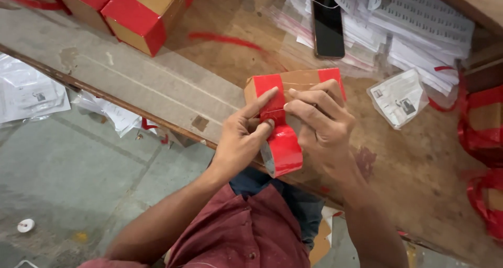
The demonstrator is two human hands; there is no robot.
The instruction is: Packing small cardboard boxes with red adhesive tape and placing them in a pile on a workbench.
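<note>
Near the front edge of the table [157, 84], about midway along it, lies a small brown box [299, 84] banded in red tape, and both hands are on it. A tape roll [282, 151] hangs just off the table edge below the box, its red strip running up onto the box top, so the strip's long axis goes from the person outward across the box. The left hand [242, 137] pinches the strip where it leaves the roll, index finger stretched forward and pressing the tape flat on the lid. The right hand [320, 118] is curled over the box's right half, fingertips meeting the strip from that side and holding the box down; it grips nothing else. Both hands are equally close, one on each side of the strip.

Farther back, a dark phone [328, 24] rests on a heap of white printed sheets [419, 22] toward the far right corner. A loose folded paper [401, 97] sits right of the box. More red-taped boxes [141, 11] stand at the far left corner, and red tape bundles [482, 126] crowd the right edge. The tabletop is worn, stained wood. Below it is a grey concrete floor [68, 173] with scattered plastic-wrapped papers [31, 95].
</note>
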